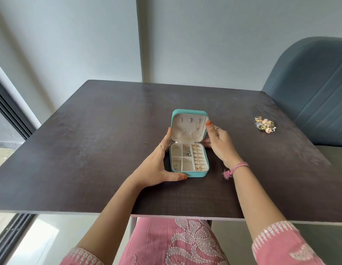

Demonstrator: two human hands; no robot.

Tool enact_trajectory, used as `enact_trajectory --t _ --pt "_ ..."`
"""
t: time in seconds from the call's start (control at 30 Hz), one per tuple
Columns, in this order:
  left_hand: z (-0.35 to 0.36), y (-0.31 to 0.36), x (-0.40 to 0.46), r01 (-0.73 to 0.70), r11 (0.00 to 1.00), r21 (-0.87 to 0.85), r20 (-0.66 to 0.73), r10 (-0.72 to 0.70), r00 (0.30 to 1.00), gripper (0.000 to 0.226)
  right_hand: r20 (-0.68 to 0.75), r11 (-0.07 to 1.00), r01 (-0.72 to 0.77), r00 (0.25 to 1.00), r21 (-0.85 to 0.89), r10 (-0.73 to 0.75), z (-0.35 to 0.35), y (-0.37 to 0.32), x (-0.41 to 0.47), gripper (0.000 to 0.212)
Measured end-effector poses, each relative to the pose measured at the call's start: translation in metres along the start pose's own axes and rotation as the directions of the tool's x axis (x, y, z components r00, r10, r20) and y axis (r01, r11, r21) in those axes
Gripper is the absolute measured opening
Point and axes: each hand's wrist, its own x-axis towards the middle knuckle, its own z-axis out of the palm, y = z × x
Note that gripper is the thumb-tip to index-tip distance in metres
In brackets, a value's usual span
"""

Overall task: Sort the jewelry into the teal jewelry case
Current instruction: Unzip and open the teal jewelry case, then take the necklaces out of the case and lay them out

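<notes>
Jewelry case in teal (pixel 189 174), open at the middle of a dark counter (pixel 89 150), seen from the head camera of a seated person. Its lid stands upright at the far side, showing a cream lining with a small pocket. The near half lies flat, split into square compartments on the left and a column of ring rolls on the right.

The left hand (pixel 158 165) cups the case's left side: the thumb lies along the near left corner and the fingers reach up to the lid's left edge, so this grip is grasping the case. The right hand (pixel 219 144) is at the lid's right edge, thumb tip against it and fingers curled behind. It seems to steady or pinch the lid, though the contact behind is hidden.

Several pieces already sit inside: thin silvery chains in the near left compartment and in the far middle one, and small gold-toned pieces along the ring rolls. Other compartments look bare.

A small heap of loose jewelry (pixel 264 124), gold-toned with pale stones, lies well apart on the far right of the counter, near a blue-grey chair (pixel 315 92). Judging from this, the sorting is partly done, and that heap remains to go in.
</notes>
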Motion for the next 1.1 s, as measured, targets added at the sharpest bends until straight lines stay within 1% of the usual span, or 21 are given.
enact_trajectory --t 0.13,0.2,0.23,0.3,0.33,0.4,0.47,0.5,0.53,0.67,0.73,0.8,0.9,0.93,1.0,1.03,1.1 --pt "0.0 -0.002 0.002 0.033 0.999 0.005 0.012 -0.033 0.999 0.127 -0.039 0.999 -0.005 0.999 -0.041 0.003 0.004 0.007 0.005 0.05" --pt "-0.001 -0.003 0.003 0.046 0.999 -0.004 0.025 -0.046 0.999 0.129 -0.058 0.999 -0.012 0.998 -0.049 0.009 0.006 0.006 0.004 0.047" --pt "-0.002 -0.003 0.003 0.059 0.998 -0.023 0.034 -0.058 0.998 0.131 -0.069 0.999 -0.015 0.998 -0.052 0.012 0.007 0.006 0.003 0.043" --pt "-0.005 0.0 0.005 0.095 0.988 -0.122 0.044 -0.091 0.995 0.132 -0.085 0.998 -0.012 0.996 -0.062 0.007 0.008 0.006 0.003 0.039" --pt "-0.005 0.002 0.007 0.111 0.975 -0.192 0.024 -0.109 0.994 0.127 -0.092 0.998 -0.012 0.996 -0.062 0.006 0.009 0.006 0.002 0.039" --pt "-0.004 0.007 0.014 0.126 0.933 -0.336 -0.092 -0.166 0.982 0.105 -0.099 0.997 -0.014 0.995 -0.076 0.007 0.009 0.008 0.002 0.042" --pt "-0.001 0.005 0.028 0.116 0.901 -0.419 -0.252 -0.238 0.938 0.081 -0.099 0.995 -0.013 0.995 -0.095 0.004 0.009 0.01 0.003 0.047" --pt "-0.001 0.003 0.034 0.107 0.89 -0.443 -0.306 -0.262 0.915 0.074 -0.103 0.995 -0.012 0.995 -0.098 0.002 0.009 0.01 0.003 0.05" --pt "-0.001 0.001 0.04 0.098 0.879 -0.467 -0.327 -0.275 0.904 0.069 -0.107 0.995 -0.012 0.994 -0.101 0.002 0.009 0.01 0.002 0.052" --pt "-0.002 0.004 0.052 0.024 0.834 -0.551 -0.311 -0.232 0.922 0.038 -0.119 0.994 -0.012 0.993 -0.11 -0.001 0.009 0.011 0.002 0.058" --pt "-0.003 0.006 0.054 0.001 0.806 -0.591 -0.308 -0.228 0.924 0.033 -0.122 0.995 -0.012 0.993 -0.097 0.001 0.009 0.011 0.002 0.062" --pt "-0.003 0.004 0.054 -0.011 0.788 -0.616 -0.303 -0.224 0.926 0.03 -0.121 0.998 -0.006 0.993 -0.069 -0.002 0.009 0.011 0.002 0.056" --pt "-0.003 0.002 0.055 -0.028 0.769 -0.638 -0.299 -0.215 0.93 0.029 -0.106 0.998 0.019 0.994 0.054 -0.013 0.007 0.004 0.0 0.022" --pt "-0.003 0.002 0.055 -0.036 0.763 -0.646 -0.3 -0.21 0.93 0.029 -0.12 0.996 0.043 0.992 0.074 -0.033 0.007 0.0 -0.002 0.017" --pt "-0.003 0.002 0.055 -0.048 0.753 -0.656 -0.3 -0.202 0.932 0.028 -0.223 0.99 0.138 0.966 0.034 -0.127 0.006 -0.005 -0.003 0.021" --pt "-0.003 0.001 0.055 -0.051 0.752 -0.657 -0.302 -0.201 0.932 0.027 -0.303 0.98 0.2 0.933 -0.017 -0.196 0.006 -0.007 -0.004 0.023" --pt "-0.004 0.001 0.055 -0.058 0.748 -0.661 -0.305 -0.197 0.932 0.027 -0.417 0.922 0.326 0.824 -0.208 -0.385 0.007 -0.013 -0.006 0.02"
